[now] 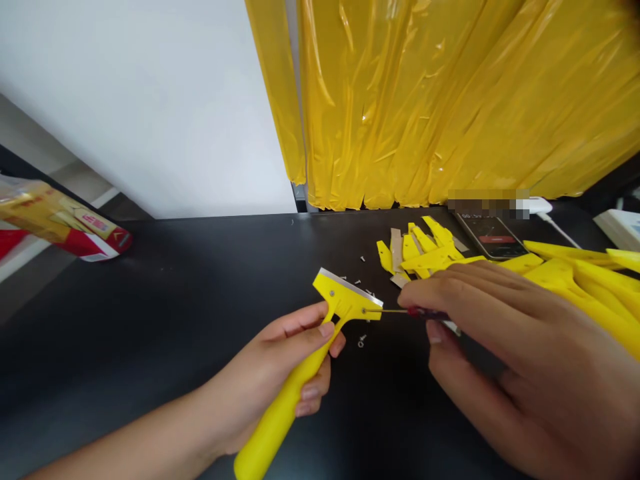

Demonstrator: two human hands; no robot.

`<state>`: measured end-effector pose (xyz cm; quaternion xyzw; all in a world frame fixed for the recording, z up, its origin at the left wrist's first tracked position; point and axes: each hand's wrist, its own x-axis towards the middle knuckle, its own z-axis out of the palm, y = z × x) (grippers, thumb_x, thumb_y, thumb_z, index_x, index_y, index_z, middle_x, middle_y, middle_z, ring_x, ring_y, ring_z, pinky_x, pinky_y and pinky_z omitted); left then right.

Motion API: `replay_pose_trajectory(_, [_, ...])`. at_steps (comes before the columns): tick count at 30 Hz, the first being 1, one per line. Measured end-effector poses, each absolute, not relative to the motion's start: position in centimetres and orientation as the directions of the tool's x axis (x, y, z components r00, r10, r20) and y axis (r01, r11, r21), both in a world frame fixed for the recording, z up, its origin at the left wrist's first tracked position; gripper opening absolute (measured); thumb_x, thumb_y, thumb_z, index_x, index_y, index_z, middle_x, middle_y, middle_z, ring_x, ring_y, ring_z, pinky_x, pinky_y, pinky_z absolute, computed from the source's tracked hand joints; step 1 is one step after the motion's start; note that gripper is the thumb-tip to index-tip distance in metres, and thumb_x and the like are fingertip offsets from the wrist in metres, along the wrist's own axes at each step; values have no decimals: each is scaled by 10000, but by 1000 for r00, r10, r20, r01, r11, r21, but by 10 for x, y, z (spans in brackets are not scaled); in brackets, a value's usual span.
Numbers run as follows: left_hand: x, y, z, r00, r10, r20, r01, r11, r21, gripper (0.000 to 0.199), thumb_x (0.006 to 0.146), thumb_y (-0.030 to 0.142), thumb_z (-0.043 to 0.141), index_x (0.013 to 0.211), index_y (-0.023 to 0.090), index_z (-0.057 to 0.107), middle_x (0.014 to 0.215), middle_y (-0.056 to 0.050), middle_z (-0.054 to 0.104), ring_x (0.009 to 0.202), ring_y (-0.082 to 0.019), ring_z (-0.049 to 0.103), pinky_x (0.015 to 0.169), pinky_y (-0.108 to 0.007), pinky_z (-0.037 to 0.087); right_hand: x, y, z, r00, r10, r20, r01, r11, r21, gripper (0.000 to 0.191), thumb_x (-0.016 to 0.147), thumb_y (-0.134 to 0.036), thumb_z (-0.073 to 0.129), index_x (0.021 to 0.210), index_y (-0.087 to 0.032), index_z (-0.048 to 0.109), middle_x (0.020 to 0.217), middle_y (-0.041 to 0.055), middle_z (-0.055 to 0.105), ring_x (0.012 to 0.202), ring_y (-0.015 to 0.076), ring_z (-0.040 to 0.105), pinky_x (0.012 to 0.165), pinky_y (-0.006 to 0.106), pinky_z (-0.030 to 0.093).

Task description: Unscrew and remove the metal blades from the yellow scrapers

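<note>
My left hand (pixel 295 347) is wrapped round the neck of a yellow scraper (pixel 275 427), its head up and its handle slanting down toward me. A metal blade (pixel 350 287) shows along the head's upper edge. One screw (pixel 332 293) sits in the left side of the head. In my right hand (pixel 505 333) is a thin screwdriver (pixel 395 311), pinched between thumb and fingers, its tip at the screw spot on the head's right side. Several loose screws (pixel 363 340) lie on the black table just beyond and beside the scraper.
Yellow plastic blade covers and grey strips (pixel 420 250) are heaped behind my right hand. More yellow scrapers (pixel 560 280) lie at the right. A phone (pixel 490 233) and a white cable (pixel 560 230) are at the back. Yellow sheeting (pixel 400 100) hangs behind; a red-and-yellow package (pixel 65 220) stands left.
</note>
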<state>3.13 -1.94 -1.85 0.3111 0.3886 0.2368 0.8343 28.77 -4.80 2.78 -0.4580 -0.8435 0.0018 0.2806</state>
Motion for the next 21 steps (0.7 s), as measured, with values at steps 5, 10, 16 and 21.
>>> replay_pose_trajectory(5, [32,-18,-18,587,637,-500,-150,693,706,189,1007,366,701,979,183,663,921,-14,581,532,-46,452,459,-198,333,291,-49,22,-329,784,526,815,517,-261,268,998,-284,620,1262,-259,655,982,39,809,770,254,785,673,394,572])
replay_pose_trajectory(10, [33,-18,-18,569,650,-504,-162,689,707,172,1005,351,706,985,184,671,939,-15,591,529,-43,450,453,-194,326,294,-53,20,-290,834,470,847,452,-279,182,1010,-360,605,1171,-301,663,954,15,791,714,236,759,612,357,538])
replay_pose_trajectory(16, [32,-18,-19,571,648,-504,-157,689,708,163,1013,346,693,989,186,675,931,-13,589,531,-44,453,456,-199,324,292,-48,23,-284,820,498,829,471,-302,159,1012,-303,596,1165,-281,629,945,14,781,734,218,759,622,338,524])
replay_pose_trajectory(21, [32,-18,-20,579,637,-510,-146,696,703,166,1022,354,682,1001,190,678,934,-13,594,529,-40,451,462,-203,325,293,-48,22,-302,810,503,821,489,-295,182,1005,-293,593,1186,-281,608,980,22,766,761,223,756,635,352,531])
